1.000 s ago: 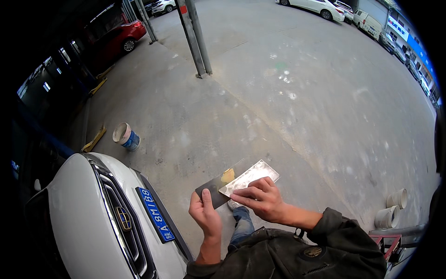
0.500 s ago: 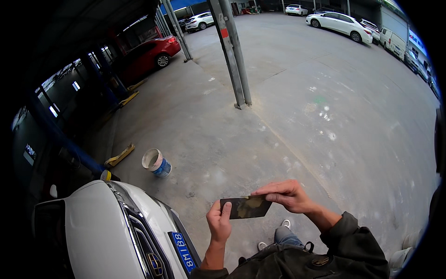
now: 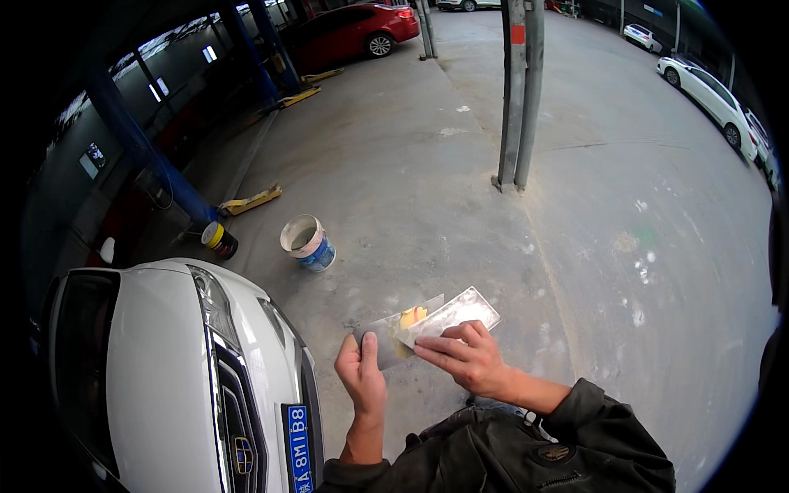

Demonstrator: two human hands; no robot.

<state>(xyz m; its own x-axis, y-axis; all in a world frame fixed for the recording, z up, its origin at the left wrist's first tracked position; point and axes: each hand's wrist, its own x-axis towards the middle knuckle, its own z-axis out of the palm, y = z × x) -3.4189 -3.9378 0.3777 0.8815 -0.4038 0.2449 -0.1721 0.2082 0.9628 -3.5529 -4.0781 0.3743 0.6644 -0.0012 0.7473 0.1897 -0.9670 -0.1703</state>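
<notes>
My left hand (image 3: pixel 362 374) grips one end of a flat grey plate (image 3: pixel 380 337), its thumb lying across the top face. A dab of yellow putty (image 3: pixel 413 315) with a reddish streak sits on the plate's far part. In my right hand (image 3: pixel 468 357) is a whitish rectangular spreader (image 3: pixel 464 308), pinched along its near edge. The spreader lies slanted over the right part of the plate, hiding some of it and of the putty. Whether its edge touches the plate, I cannot tell. Both tools are held in front of my body, above the floor.
A white car (image 3: pixel 177 353) stands close on my left. Beyond it are a blue-and-white bucket (image 3: pixel 316 251), a dark can with a yellow top (image 3: pixel 219 240) and a yellow lift arm (image 3: pixel 251 200). A metal post (image 3: pixel 518 99) rises ahead; a red car (image 3: pixel 353 29) is parked farther off.
The view has turned left and downward. My right hand has moved from the plate's right end to over it, and the spreader's broad face now shows. The plate has tilted, showing the putty brighter.
</notes>
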